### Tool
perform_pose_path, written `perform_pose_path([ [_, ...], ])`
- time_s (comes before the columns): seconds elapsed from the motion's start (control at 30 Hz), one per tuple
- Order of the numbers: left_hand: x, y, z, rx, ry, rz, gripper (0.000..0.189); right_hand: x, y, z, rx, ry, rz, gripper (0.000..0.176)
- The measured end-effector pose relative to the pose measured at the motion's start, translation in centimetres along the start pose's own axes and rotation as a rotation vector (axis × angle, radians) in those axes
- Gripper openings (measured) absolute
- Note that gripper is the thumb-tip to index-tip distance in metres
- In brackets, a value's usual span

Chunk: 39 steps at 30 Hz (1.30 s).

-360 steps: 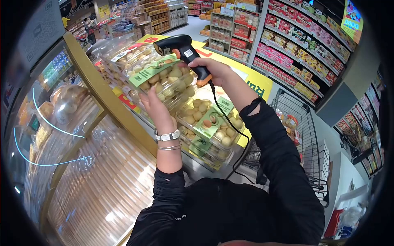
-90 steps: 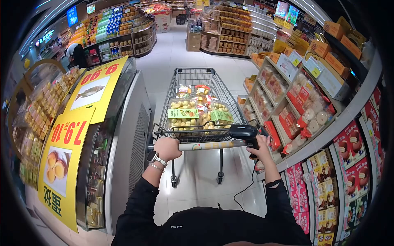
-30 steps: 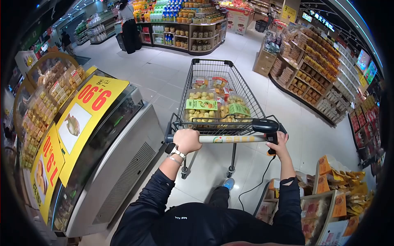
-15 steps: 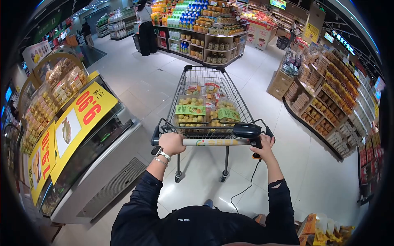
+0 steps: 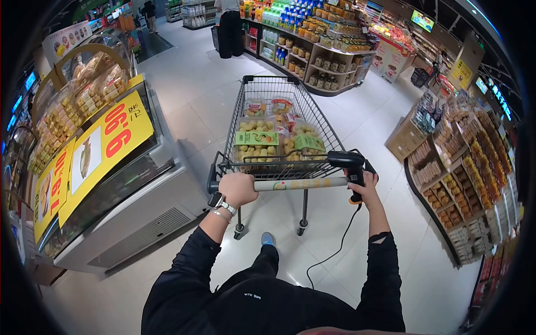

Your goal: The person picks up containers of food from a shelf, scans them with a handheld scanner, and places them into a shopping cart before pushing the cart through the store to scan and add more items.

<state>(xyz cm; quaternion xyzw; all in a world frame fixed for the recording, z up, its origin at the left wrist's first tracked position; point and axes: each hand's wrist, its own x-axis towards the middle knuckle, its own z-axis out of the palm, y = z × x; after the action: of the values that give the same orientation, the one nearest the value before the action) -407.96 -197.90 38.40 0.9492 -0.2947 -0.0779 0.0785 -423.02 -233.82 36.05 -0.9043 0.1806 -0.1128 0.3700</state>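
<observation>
My left hand grips the left end of the handle of a wire shopping cart. My right hand is at the handle's right end and holds a black barcode scanner with an orange grip, its cable hanging down. Inside the cart lie clear plastic boxes of small yellow pastries with green labels, and further boxes behind them.
A chest display case with yellow price signs stands close on the left. Shelves of packaged goods line the right side. An island shelf of bottles and jars and a standing person are ahead. Glossy open floor lies between.
The cart and I have turned and rolled forward along the aisle; the display case has slid back on the left. Both hands keep their grips. Twelve seconds ago I was scanning a pastry box.
</observation>
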Motion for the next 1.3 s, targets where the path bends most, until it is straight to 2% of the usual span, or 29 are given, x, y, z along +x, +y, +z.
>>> perform_pose_path([
  [0.17,7.2,0.2,1.3,-0.038,0.044,-0.069,0.02,10.0,1.9,-0.2,0.045,-0.043,-0.014,0.047],
  [0.23,10.4,0.6,1.1,-0.05,0.033,-0.097,0.02,14.2,2.0,-0.6,0.035,-0.141,0.016,0.044],
  [0.3,13.5,0.4,0.6,-0.071,0.017,-0.115,0.02,18.4,1.6,-0.3,0.058,-0.102,0.001,0.038],
  [0.37,16.6,0.0,0.7,-0.087,0.048,-0.119,0.02,22.5,1.6,-0.3,0.09,-0.217,0.03,0.035],
  [0.4,18.3,-0.1,0.7,-0.1,0.073,-0.117,0.02,24.3,1.3,-0.2,0.118,-0.202,0.029,0.032],
  [0.5,22.7,-0.7,0.1,-0.1,0.054,-0.151,0.019,29.6,2.0,0.7,0.106,-0.159,-0.009,0.032],
  [0.6,27.0,-1.0,-0.3,-0.083,0.061,-0.157,0.019,34.4,1.1,-0.3,0.117,-0.278,0.028,0.034],
  [0.77,33.7,-1.8,-1.3,-0.081,0.074,-0.181,0.02,42.3,1.9,0.6,0.103,-0.287,0.033,0.038],
  [0.83,36.8,-2.3,-2.0,-0.082,0.07,-0.213,0.02,47.0,4.5,1.7,0.071,-0.265,-0.018,0.04],
  [1.0,44.9,-2.7,-1.2,-0.009,0.106,-0.271,0.019,55.8,5.4,2.2,0.101,-0.272,-0.12,0.041],
  [1.1,50.0,-2.5,-0.6,0.039,0.179,-0.306,0.018,62.8,8.3,2.8,-0.01,-0.37,-0.205,0.046],
  [1.17,53.2,-2.6,-1.2,0.065,0.198,-0.35,0.018,67.0,8.8,3.2,-0.13,-0.335,-0.315,0.04],
  [1.2,54.8,-3.0,-1.5,0.069,0.171,-0.376,0.019,69.5,8.0,3.2,-0.097,-0.437,-0.341,0.037],
  [1.23,56.5,-3.1,-1.8,0.073,0.173,-0.388,0.019,71.3,7.5,3.0,-0.097,-0.442,-0.379,0.037],
  [1.3,59.7,-3.1,-2.2,0.096,0.131,-0.449,0.02,74.9,6.4,2.2,-0.072,-0.526,-0.323,0.04],
])
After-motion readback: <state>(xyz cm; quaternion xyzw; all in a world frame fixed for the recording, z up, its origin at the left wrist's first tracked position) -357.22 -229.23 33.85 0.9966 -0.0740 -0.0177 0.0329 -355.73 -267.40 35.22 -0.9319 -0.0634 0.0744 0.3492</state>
